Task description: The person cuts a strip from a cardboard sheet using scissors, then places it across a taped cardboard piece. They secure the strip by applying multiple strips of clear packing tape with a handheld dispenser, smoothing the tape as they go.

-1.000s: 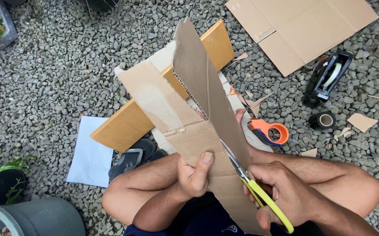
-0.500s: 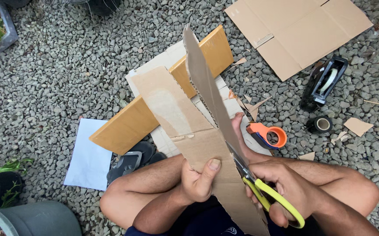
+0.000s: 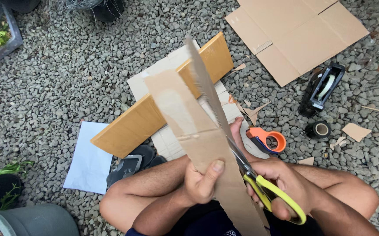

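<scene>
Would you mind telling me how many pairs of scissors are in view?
2: yellow-handled scissors in the right hand, cutting the cardboard strip; orange-handled scissors lying on the gravel beyond. Others may be hidden.

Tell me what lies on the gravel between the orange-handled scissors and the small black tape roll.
Only bare gravel separates the orange-handled scissors from the small black tape roll in the head view.

Flattened brown cardboard box [image 3: 296,32] top right
</scene>
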Demonstrator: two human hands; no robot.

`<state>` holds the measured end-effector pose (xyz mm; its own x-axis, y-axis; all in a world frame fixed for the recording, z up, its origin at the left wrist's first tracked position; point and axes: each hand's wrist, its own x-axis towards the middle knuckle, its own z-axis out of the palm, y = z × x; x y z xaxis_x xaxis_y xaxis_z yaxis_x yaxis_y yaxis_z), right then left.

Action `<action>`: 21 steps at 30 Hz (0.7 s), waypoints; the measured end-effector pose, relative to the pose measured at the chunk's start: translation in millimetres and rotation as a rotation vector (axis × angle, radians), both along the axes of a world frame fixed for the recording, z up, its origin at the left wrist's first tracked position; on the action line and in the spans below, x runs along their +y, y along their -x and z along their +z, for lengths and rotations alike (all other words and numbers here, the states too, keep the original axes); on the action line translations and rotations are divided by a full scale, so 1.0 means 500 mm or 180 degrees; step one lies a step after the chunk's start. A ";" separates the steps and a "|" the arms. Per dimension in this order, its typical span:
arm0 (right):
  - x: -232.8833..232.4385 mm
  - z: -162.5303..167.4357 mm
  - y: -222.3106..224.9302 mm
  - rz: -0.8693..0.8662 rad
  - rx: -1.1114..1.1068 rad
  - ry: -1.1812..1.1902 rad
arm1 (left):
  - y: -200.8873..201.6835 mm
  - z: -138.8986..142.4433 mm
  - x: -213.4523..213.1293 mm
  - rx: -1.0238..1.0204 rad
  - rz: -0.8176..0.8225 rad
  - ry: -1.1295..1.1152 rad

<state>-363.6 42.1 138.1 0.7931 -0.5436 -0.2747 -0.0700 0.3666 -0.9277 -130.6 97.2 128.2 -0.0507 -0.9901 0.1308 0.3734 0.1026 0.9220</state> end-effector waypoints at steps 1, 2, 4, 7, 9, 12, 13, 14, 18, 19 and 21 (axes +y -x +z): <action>-0.002 0.005 0.002 -0.0013 0.0007 0.0004 | 0.001 0.012 -0.005 0.0051 -0.0079 0.0053; -0.004 0.009 0.003 -0.0028 0.0013 0.0003 | 0.001 0.023 -0.011 0.0102 -0.0160 0.0100; -0.005 0.013 0.003 -0.0057 0.0032 -0.0016 | -0.003 0.039 -0.023 0.0010 -0.0235 0.0325; -0.003 0.008 -0.005 -0.0229 0.0387 0.0061 | -0.007 0.042 -0.029 -0.0146 -0.0233 0.0438; -0.002 0.005 -0.011 -0.0261 0.0411 0.0099 | -0.004 0.032 -0.024 -0.0026 -0.0215 0.0242; -0.010 0.015 -0.013 -0.0131 -0.0129 0.0265 | 0.002 0.017 -0.012 0.0433 -0.0248 -0.0073; -0.014 0.021 -0.012 -0.0096 -0.0365 0.0443 | 0.002 0.016 -0.010 0.0385 -0.0299 -0.0046; -0.020 0.029 -0.012 -0.0058 -0.0601 0.0636 | 0.002 0.017 -0.009 0.0335 -0.0352 -0.0006; -0.034 0.051 -0.020 -0.0040 -0.0513 0.0675 | -0.004 0.035 -0.025 0.0140 -0.0487 0.0326; -0.034 0.051 -0.026 -0.0087 -0.0199 0.0665 | -0.002 0.040 -0.029 0.0092 -0.0463 0.0439; -0.030 0.048 -0.039 -0.0340 0.0104 0.0635 | 0.006 0.046 -0.032 -0.0180 -0.0403 0.0604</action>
<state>-344.1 26.8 162.3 0.7206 -0.6701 -0.1780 -0.0720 0.1831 -0.9805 -133.7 81.3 151.0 -0.1856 -0.9333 0.3073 0.3427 0.2317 0.9104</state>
